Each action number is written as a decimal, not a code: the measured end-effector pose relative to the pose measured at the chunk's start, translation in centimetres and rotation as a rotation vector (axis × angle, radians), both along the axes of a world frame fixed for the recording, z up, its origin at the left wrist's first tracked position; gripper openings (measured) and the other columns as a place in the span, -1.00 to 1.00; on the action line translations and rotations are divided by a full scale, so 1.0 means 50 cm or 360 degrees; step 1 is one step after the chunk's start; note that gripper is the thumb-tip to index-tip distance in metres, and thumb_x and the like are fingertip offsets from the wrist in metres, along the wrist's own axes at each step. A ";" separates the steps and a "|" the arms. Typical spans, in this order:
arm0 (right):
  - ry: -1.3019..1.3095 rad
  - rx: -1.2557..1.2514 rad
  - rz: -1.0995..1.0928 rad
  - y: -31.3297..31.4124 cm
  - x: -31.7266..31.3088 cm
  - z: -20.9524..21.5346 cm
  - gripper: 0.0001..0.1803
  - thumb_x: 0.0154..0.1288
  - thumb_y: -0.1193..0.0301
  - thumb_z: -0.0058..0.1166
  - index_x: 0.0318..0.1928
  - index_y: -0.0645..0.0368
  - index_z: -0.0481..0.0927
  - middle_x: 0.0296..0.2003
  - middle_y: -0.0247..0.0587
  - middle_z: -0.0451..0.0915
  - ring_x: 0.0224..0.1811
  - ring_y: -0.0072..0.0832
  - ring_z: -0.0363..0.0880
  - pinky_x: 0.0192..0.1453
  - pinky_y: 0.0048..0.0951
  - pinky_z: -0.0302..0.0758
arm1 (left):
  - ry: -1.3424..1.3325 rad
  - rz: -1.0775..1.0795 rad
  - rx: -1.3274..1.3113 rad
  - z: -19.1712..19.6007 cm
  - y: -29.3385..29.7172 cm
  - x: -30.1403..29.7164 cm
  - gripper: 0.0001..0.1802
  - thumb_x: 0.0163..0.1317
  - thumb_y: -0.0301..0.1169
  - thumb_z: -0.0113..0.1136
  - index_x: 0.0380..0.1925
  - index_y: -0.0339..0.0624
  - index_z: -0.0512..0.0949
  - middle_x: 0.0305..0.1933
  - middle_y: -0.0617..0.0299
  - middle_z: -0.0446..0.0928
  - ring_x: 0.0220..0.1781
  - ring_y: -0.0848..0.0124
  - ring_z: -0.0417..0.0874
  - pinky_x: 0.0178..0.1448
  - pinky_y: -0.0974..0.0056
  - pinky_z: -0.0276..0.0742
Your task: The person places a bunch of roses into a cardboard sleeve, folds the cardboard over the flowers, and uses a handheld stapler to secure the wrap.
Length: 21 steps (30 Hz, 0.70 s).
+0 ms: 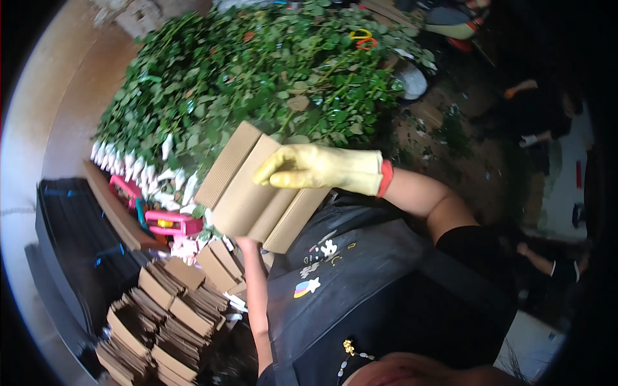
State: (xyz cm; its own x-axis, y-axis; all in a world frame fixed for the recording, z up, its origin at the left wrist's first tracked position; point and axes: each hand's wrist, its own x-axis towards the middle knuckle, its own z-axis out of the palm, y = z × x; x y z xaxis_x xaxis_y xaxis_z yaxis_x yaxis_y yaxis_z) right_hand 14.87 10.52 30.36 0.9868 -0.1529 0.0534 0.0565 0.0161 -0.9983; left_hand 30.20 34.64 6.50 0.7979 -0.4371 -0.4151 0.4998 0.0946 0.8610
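Note:
In front of my apron is a creased piece of corrugated cardboard [241, 209], tilted and bent into several panels. My left hand [247, 242] holds it from its lower edge; most of the fingers are hidden behind the board. Above the board's middle is my right hand [302, 168], in a yellow rubber glove with a red cuff. Its fingers are stretched and slightly curved, the thumb apart from them, with nothing visible between. Whether the glove touches the cardboard, I cannot tell. Beyond it spreads a large heap of leafy green stems [257, 77], with white-wrapped flower heads [138, 167] along its left edge.
Stacks of folded cardboard pieces [170, 315] stand at lower left, beside a pile of black sheets [77, 251]. Pink plastic frames [172, 222] lie near the flower heads. Yellow-and-orange-handled scissors [364, 40] rest on the leaves. Two other people [537, 109] are at the right.

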 end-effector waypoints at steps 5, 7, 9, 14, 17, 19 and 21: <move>-0.0020 -0.1744 0.0512 -0.011 0.114 -0.095 -0.67 0.17 0.23 0.50 -0.15 0.10 0.70 -0.16 -0.15 0.71 -0.02 -0.15 0.69 0.09 -0.15 0.61 | -0.0485 -0.0213 0.0739 0.022 0.065 0.025 -0.81 0.49 -0.46 0.12 -0.11 -0.34 0.66 -0.17 0.18 0.71 -0.10 0.39 0.65 -0.03 0.23 0.58; 0.0095 -0.1966 0.0419 -0.003 0.127 -0.127 -0.62 0.05 0.21 0.55 -0.20 0.09 0.69 -0.21 -0.11 0.71 -0.06 -0.10 0.71 0.08 -0.10 0.60 | -0.0904 0.0053 0.0762 0.059 0.060 0.005 -0.87 0.47 -0.46 0.17 -0.17 -0.29 0.65 -0.30 0.13 0.65 -0.24 0.36 0.62 -0.15 0.23 0.55; 0.0061 -0.1890 0.0327 -0.005 0.130 -0.150 -0.58 -0.03 0.20 0.60 -0.22 0.09 0.69 -0.22 -0.10 0.71 -0.06 -0.09 0.71 0.08 -0.09 0.60 | -0.1620 0.0074 0.0901 0.138 0.051 -0.016 -0.87 0.46 -0.45 0.20 -0.12 -0.26 0.65 -0.22 0.10 0.69 -0.18 0.24 0.71 -0.12 0.19 0.61; 0.0136 -0.1980 0.0618 0.015 0.161 -0.140 -0.61 0.04 0.26 0.57 -0.18 0.13 0.69 -0.20 -0.03 0.71 -0.09 -0.02 0.71 0.04 -0.05 0.62 | -0.2218 -0.0623 0.0746 0.217 -0.028 -0.034 -0.28 0.36 -0.17 0.35 0.45 -0.20 0.41 0.42 -0.06 0.53 0.40 0.01 0.57 0.48 -0.03 0.47; 0.0170 -0.1960 0.0809 -0.011 0.169 -0.114 -0.71 0.13 0.25 0.46 -0.22 0.15 0.73 -0.24 0.01 0.72 -0.14 0.00 0.72 0.01 -0.02 0.62 | -0.2408 -0.0956 0.1198 0.190 -0.040 -0.034 -0.07 0.40 0.21 0.11 0.57 -0.20 0.26 0.67 0.00 0.23 0.64 0.06 0.28 0.69 -0.11 0.10; 0.0439 -0.2097 0.1098 -0.008 0.181 -0.060 -0.72 0.19 0.19 0.38 -0.35 0.16 0.75 -0.34 0.02 0.72 -0.19 0.02 0.72 -0.03 0.00 0.63 | -0.2399 -0.0962 0.1217 0.186 -0.042 -0.036 -0.08 0.42 0.22 0.07 0.57 -0.19 0.26 0.66 -0.01 0.24 0.66 0.07 0.25 0.69 -0.11 0.08; 0.0082 -0.2132 0.1115 0.001 0.177 -0.117 -0.76 0.20 0.23 0.34 -0.33 0.16 0.76 -0.31 0.04 0.74 -0.21 0.01 0.76 -0.06 0.01 0.66 | -0.2399 -0.0949 0.1150 0.176 -0.047 -0.032 -0.08 0.40 0.21 0.08 0.57 -0.18 0.29 0.65 -0.02 0.25 0.66 0.07 0.24 0.70 -0.12 0.04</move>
State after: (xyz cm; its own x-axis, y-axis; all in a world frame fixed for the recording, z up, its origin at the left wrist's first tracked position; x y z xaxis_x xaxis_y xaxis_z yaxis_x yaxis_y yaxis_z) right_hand 23.70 10.57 24.53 0.8425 0.4673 -0.2680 0.3891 -0.8719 -0.2973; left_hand 28.61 32.31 15.31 0.4492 -0.8617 0.2360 -0.8674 -0.3573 0.3465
